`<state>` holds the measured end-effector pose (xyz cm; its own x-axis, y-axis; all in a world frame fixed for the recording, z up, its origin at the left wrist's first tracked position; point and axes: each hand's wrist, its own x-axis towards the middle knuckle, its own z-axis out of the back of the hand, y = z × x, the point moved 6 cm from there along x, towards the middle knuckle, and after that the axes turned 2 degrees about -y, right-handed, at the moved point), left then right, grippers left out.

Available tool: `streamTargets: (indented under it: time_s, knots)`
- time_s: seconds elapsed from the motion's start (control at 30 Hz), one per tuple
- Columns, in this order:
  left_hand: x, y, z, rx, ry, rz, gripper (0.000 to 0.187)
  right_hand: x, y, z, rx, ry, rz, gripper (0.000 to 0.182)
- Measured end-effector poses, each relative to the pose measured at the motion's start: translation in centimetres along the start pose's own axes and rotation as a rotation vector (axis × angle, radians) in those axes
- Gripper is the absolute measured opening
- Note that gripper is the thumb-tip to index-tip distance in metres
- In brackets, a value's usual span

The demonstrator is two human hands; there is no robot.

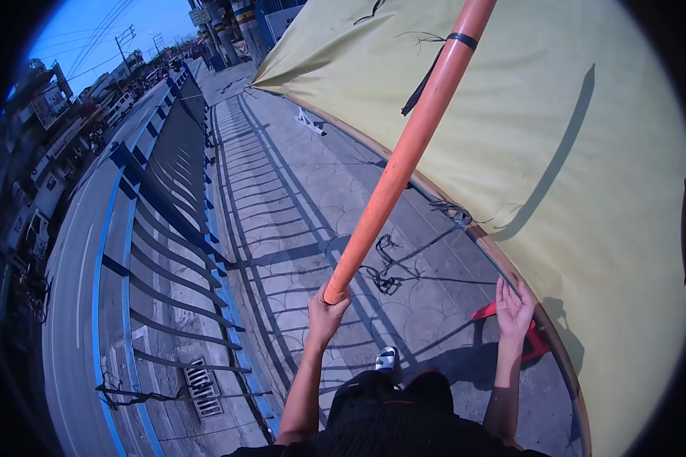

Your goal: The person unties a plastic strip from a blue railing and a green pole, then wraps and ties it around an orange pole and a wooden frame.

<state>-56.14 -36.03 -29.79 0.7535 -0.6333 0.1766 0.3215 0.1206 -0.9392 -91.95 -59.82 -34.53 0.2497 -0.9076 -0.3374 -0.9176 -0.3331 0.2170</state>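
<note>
My left hand [328, 314] is wrapped round the lower end of a long orange pole [404, 156], which slants up to the right across the view. A black strap [463, 40] is tied round the pole's upper part. My right hand [515, 311] is palm up with its fingers stretched out, right at the brown pole [495, 251] along the edge of a yellow tarp [587, 175]. Black cord [456, 213] is knotted on that edge. More black cord [385, 282] lies tangled on the pavement between my hands.
A blue metal railing [179, 209] runs along the left, with a road [80, 297] beyond it. Below the railing lies a drain grate [203, 388]. A red object [537, 341] is behind my right wrist. A small white stand [309, 122] sits farther up the pavement [297, 198].
</note>
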Motion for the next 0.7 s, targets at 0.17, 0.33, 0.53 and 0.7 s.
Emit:
streamTargets:
  time_s: [0.17, 0.33, 0.53, 0.7]
  knots:
    - [1.0, -8.4, -0.4, 0.0, -0.047, -0.029, 0.019, 0.2, 1.2, -3.3, -0.138, 0.209, 0.082, 0.035]
    - [-3.9, -15.0, -1.3, -0.081, -0.203, 0.011, 0.013, -1.9, 3.6, -9.9, -0.309, 0.369, 0.199, 0.034]
    - [-11.5, -18.1, -2.6, -0.147, -0.283, 0.096, 0.013, -3.7, 4.6, -16.8, -0.408, 0.517, 0.309, 0.028]
    - [-18.5, -15.6, -2.0, -0.124, -0.428, 0.234, 0.01, -5.5, 3.4, -19.7, -0.496, 0.587, 0.369, 0.029]
